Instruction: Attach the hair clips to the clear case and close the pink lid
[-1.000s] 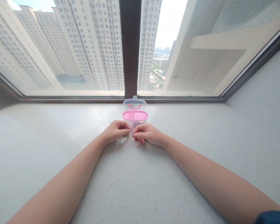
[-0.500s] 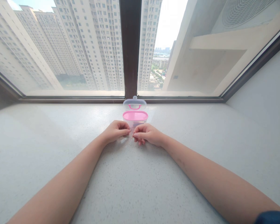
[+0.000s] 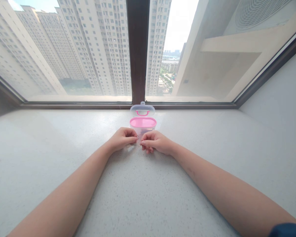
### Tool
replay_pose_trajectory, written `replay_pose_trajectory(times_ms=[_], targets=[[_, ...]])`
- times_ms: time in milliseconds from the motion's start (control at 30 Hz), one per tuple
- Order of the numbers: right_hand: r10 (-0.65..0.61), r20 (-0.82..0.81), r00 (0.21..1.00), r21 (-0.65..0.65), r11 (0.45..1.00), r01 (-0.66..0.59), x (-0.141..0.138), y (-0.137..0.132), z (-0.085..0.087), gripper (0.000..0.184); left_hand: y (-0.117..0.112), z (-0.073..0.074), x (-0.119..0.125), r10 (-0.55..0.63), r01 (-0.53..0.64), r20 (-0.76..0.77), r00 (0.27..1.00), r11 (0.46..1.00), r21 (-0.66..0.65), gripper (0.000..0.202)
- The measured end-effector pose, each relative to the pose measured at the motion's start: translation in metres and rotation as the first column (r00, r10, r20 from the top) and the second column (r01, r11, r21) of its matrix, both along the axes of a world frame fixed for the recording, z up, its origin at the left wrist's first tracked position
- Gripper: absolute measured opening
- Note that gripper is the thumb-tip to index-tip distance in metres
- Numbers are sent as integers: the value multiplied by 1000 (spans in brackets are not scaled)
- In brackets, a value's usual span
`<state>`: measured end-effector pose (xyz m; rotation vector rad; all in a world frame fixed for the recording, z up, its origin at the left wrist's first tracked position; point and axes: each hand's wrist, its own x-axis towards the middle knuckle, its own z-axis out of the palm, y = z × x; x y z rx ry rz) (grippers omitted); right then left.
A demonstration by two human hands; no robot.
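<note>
My left hand [image 3: 123, 138] and my right hand [image 3: 156, 142] rest on the pale stone sill [image 3: 143, 187], fingertips pinched together and nearly touching each other. Between the fingertips sits something tiny [image 3: 139, 142] that I cannot make out. Just behind the hands stands a small clear plastic box with a pink tray [image 3: 143, 122]. Its clear lid with a pink handle [image 3: 142, 110] is tipped up toward the window.
A dark window frame [image 3: 137, 52] runs along the sill's far edge, with tall buildings beyond the glass. A white wall [image 3: 281, 98] closes the right side. The sill stretches wide to both sides of the box.
A small ring-like item visible at my right fingertips a second ago is now hidden between the pinched fingers. The hands and box have stayed in place.
</note>
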<state>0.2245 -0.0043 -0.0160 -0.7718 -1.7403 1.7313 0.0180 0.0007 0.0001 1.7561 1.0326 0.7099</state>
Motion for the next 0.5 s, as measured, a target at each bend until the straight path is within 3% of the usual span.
replay_pose_trajectory(times_ms=[500], targets=[[1,5,1000,-2,1000,-1,0,1,0,22,2,-2,-1,-6,7,-9,1000,1000,18,12]])
